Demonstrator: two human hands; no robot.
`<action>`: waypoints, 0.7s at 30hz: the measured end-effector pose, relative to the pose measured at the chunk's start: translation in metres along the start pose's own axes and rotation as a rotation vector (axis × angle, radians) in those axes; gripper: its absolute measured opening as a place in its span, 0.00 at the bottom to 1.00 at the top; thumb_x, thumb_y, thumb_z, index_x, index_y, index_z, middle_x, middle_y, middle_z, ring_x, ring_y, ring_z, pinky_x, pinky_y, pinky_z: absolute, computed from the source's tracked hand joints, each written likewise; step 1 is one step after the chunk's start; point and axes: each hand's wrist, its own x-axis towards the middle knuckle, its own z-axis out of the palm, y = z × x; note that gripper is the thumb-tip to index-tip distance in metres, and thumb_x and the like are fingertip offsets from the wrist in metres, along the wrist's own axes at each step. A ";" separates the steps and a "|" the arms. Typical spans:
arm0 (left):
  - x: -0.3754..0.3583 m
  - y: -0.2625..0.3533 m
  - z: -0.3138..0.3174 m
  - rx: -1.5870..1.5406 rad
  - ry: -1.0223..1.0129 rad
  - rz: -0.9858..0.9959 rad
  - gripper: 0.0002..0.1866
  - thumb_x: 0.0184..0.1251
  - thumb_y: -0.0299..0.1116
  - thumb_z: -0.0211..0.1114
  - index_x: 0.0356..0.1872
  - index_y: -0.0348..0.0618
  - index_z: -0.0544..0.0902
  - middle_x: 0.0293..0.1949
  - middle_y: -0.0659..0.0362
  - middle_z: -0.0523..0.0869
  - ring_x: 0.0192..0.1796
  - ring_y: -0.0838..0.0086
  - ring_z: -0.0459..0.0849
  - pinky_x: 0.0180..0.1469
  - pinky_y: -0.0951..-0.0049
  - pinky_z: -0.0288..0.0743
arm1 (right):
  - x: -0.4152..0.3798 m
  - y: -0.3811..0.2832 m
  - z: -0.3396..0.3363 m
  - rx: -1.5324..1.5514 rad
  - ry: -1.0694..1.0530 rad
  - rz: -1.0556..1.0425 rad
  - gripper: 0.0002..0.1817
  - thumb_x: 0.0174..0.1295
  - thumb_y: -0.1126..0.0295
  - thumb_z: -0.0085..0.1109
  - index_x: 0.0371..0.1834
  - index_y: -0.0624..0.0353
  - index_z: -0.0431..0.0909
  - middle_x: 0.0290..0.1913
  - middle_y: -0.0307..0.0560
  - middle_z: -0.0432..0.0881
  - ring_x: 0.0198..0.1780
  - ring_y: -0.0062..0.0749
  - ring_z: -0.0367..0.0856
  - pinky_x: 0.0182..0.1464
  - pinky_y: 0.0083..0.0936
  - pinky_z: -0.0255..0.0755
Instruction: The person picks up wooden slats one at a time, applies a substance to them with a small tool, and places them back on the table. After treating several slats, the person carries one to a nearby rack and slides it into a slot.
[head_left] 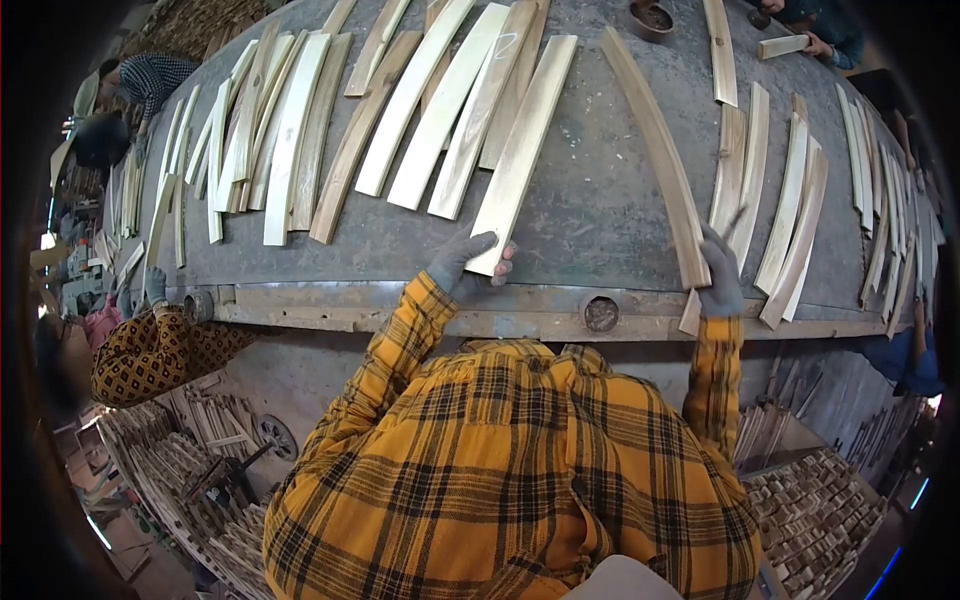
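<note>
My left hand (465, 262), in a grey glove with bare fingertips, grips the near end of a pale wooden slat (527, 150). The thumb lies on top and the fingers curl underneath; the slat points away across the dark worktable (590, 210). In my right hand (720, 278), also gloved, is the near end of a browner wooden slat (660, 150), which slants away to the left. A thin dark pointed thing (738, 217) sticks up beside the right hand; I cannot make out what it is. Both slats look flat and long.
Several loose slats (297, 140) lie left of my hands, and more slats (795, 210) lie to the right. A round bowl (651, 18) stands at the far side. Co-workers' arms (815, 45) reach in around the table. Stacked wood pieces (815, 515) sit below the table's edge.
</note>
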 end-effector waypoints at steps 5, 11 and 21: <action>-0.016 -0.001 0.014 0.193 0.023 0.036 0.25 0.63 0.29 0.61 0.59 0.39 0.61 0.36 0.51 0.77 0.30 0.71 0.78 0.27 0.73 0.74 | -0.052 0.013 -0.019 -0.224 0.193 -0.234 0.32 0.57 0.62 0.61 0.63 0.69 0.67 0.49 0.46 0.78 0.49 0.26 0.75 0.52 0.21 0.67; -0.019 -0.007 0.035 0.380 0.105 0.019 0.30 0.58 0.24 0.63 0.61 0.37 0.61 0.34 0.50 0.79 0.28 0.69 0.81 0.29 0.70 0.79 | -0.051 0.001 -0.052 -0.366 0.507 -0.249 0.27 0.53 0.69 0.66 0.58 0.64 0.75 0.36 0.32 0.74 0.35 0.17 0.68 0.43 0.13 0.64; 0.034 -0.009 0.112 0.704 -0.136 0.048 0.30 0.58 0.29 0.65 0.60 0.33 0.63 0.38 0.50 0.81 0.33 0.69 0.84 0.30 0.73 0.80 | -0.050 0.030 -0.023 -1.403 0.849 0.342 0.37 0.44 0.46 0.70 0.50 0.63 0.73 0.50 0.60 0.78 0.52 0.56 0.76 0.52 0.41 0.72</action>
